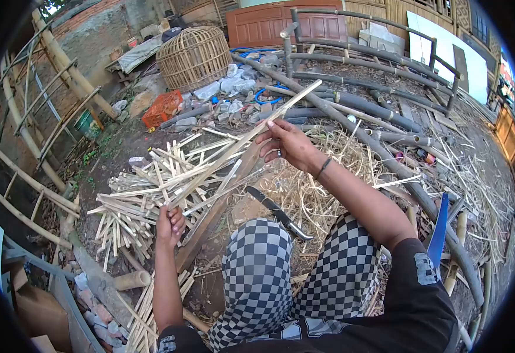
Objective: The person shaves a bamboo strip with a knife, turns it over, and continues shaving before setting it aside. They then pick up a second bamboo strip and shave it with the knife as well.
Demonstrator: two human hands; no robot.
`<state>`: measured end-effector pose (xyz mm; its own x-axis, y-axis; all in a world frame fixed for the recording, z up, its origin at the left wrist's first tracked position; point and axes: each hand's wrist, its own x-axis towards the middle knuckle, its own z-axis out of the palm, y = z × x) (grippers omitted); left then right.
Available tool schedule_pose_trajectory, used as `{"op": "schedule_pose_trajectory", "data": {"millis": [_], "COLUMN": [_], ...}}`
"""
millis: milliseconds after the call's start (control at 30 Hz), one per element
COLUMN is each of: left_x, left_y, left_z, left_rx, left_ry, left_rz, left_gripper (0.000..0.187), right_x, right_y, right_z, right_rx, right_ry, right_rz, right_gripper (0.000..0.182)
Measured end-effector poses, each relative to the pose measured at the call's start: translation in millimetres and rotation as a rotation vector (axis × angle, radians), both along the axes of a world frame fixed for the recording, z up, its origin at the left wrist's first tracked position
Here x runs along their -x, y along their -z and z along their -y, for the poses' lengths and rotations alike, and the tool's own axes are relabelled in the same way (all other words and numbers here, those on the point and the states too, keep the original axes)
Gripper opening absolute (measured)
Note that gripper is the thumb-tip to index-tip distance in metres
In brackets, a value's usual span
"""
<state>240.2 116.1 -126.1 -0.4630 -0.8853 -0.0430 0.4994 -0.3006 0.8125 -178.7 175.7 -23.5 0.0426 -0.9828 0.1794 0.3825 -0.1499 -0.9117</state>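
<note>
A long pale bamboo strip slants across the middle of the head view, its far end up and to the right. My left hand is closed around its near end, low at the left. Farther along, my right hand pinches the same strip between thumb and fingers. Below it, a machete with a dark blade lies on the ground by my knees, its handle toward me. Many split bamboo strips are heaped beyond my left hand, and curled shavings spread under my right forearm.
A wooden beam lies beside the heap. A blue saw stands at my right. Bamboo poles run behind the shavings, near a bamboo rack. At the back are a woven cage and an orange crate.
</note>
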Motion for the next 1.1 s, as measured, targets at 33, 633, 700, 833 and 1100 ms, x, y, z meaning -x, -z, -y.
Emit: {"op": "schedule_pose_trajectory", "data": {"millis": [33, 633, 700, 833, 1100], "left_x": [7, 233, 230, 216, 202], "left_y": [9, -196, -180, -159, -139], "left_z": [3, 51, 57, 68, 80], "left_rx": [-0.018, 1.022, 1.011, 0.948, 0.981], "left_ry": [0.049, 0.302, 0.255, 0.179, 0.099], "left_rz": [0.182, 0.51, 0.442, 0.371, 0.435], "left_gripper": [0.042, 0.064, 0.047, 0.027, 0.023], "right_x": [1, -12, -15, -29, 3], "right_y": [-1, 22, 25, 28, 109], "right_z": [-1, 22, 29, 31, 17], "right_rx": [-0.001, 0.1, 0.182, 0.111, -0.178], "right_ry": [0.015, 0.272, 0.294, 0.262, -0.221], "right_rz": [-0.003, -0.78, -0.914, -0.92, -1.81], "right_gripper": [0.042, 0.027, 0.027, 0.032, 0.053]}}
